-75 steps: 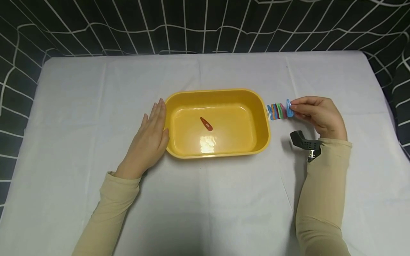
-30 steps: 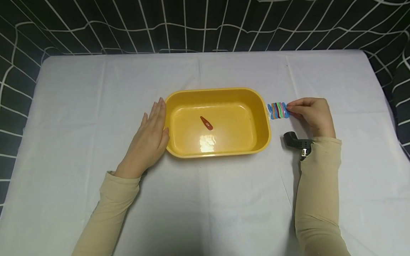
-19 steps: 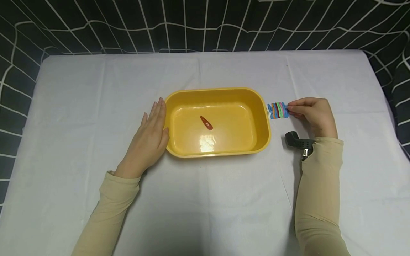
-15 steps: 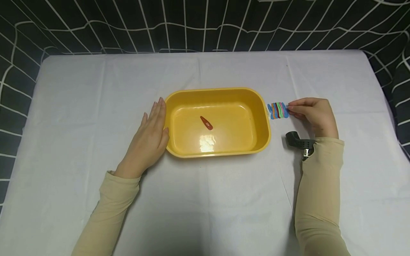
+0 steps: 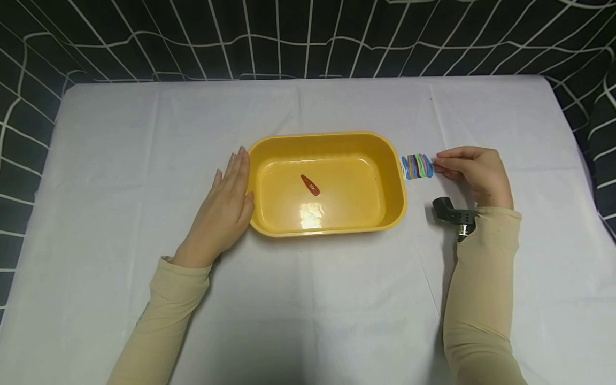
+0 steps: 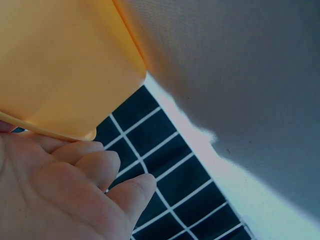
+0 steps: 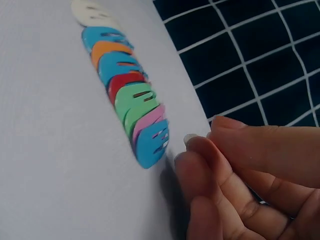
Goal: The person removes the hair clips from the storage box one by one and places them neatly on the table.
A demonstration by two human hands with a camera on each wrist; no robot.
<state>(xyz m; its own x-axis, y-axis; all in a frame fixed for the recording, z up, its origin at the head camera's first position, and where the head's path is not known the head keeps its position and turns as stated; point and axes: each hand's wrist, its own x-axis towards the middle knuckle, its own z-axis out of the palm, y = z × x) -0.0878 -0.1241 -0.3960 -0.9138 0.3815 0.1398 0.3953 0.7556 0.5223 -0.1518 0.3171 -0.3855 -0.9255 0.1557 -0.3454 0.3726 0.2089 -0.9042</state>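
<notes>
My left hand (image 5: pixel 218 214) lies with straight fingers against the left end of a yellow plastic tray (image 5: pixel 346 203). One brown-red snap hair clip (image 5: pixel 310 185) lies inside that tray. Just off the tray's right end, a row of overlapping snap hair clips (image 5: pixel 417 166) in several colours lies on the cloth. In the right wrist view, a blue hair clip (image 7: pixel 152 143) forms the near end of the row and a white hair clip (image 7: pixel 95 13) the far end. My right hand (image 5: pixel 481 174) is just right of the row, fingers loosely bent, holding nothing and apart from the clips.
A white cloth (image 5: pixel 308 305) covers the table. Dark fabric with a white grid (image 5: pixel 289 43) surrounds its back and sides. A black camera mount (image 5: pixel 452 211) sticks out from my right wrist, low over the cloth.
My right hand carried the blue hair clip left and set it against the end of the row. It let go and has since drawn back slightly right. My left hand stayed put.
</notes>
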